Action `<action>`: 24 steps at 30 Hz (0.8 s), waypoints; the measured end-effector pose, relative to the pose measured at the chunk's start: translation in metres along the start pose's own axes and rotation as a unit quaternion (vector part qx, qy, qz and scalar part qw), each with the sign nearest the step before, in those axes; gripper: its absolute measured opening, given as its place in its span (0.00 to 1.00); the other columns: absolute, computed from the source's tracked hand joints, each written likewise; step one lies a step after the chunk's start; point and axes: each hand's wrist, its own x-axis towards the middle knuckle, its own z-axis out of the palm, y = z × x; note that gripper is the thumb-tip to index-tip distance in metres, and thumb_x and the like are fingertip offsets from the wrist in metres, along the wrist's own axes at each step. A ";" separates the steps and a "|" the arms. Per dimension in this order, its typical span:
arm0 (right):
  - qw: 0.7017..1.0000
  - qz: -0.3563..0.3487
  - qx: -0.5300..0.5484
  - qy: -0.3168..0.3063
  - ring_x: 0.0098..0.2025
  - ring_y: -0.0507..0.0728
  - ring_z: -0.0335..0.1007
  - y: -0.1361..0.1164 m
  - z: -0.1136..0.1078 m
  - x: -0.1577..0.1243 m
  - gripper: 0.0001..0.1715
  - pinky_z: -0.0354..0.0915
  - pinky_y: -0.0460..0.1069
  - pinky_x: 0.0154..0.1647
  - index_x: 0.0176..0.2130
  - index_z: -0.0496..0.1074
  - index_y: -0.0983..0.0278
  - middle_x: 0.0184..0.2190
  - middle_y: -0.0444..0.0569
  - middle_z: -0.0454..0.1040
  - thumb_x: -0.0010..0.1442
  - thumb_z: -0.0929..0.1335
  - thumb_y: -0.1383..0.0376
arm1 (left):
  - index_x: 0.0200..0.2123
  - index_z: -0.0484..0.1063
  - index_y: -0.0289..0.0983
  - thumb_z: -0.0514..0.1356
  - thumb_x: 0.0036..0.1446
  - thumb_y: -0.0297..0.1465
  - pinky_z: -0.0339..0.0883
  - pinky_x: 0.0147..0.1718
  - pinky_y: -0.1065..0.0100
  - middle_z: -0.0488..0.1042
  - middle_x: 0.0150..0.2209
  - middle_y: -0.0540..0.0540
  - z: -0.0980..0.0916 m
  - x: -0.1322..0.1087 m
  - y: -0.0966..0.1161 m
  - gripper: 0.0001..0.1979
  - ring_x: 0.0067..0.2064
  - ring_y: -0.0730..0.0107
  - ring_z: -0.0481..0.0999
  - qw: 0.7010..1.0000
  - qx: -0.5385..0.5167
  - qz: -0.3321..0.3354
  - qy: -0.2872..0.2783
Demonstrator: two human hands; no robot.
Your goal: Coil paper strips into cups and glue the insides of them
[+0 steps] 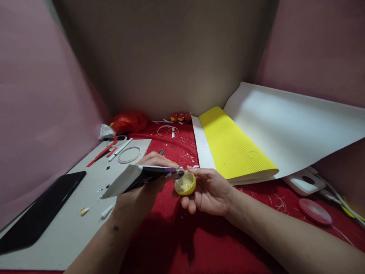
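My left hand (154,160) is closed around a dark squeeze tube (151,173) with a flat white tail end, probably glue. Its tip reaches the rim of a small yellow cup (186,186) of coiled corrugated paper; whether they touch I cannot tell. The cup tilts its hollow side toward me, and a pale, shiny film shows inside. My right hand (209,190) pinches the cup at its right side, palm turned up. A small white cap with a thin pin (106,213) lies on the grey board, left of my left wrist.
The grey board (65,236) also carries a black phone-like slab (42,209), a white pen (120,149) and a ring (129,155). Yellow corrugated paper (236,148) lies over a white sheet (288,129) at right. Small red-and-yellow balls (180,116) sit behind, near a red bag (129,121).
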 end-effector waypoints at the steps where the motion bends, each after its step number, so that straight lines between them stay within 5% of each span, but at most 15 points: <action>1: 1.000 0.001 0.000 -0.001 0.26 0.59 0.76 0.000 0.000 0.000 0.25 0.71 0.49 0.24 0.38 0.64 0.75 0.27 0.58 0.75 0.64 0.50 0.60 | 0.33 0.77 0.40 0.59 0.51 0.21 0.62 0.22 0.71 0.76 0.26 0.53 0.000 0.000 0.000 0.10 0.23 0.76 0.69 1.000 -0.002 0.003 0.002; 24: 1.000 -0.012 -0.019 -0.013 0.27 0.58 0.76 0.001 -0.004 0.001 0.22 0.71 0.49 0.26 0.38 0.64 0.74 0.26 0.57 0.74 0.62 0.52 0.59 | 0.31 0.76 0.39 0.59 0.51 0.21 0.61 0.21 0.72 0.76 0.26 0.52 0.001 0.000 0.001 0.09 0.21 0.77 0.66 1.000 -0.001 -0.002 0.025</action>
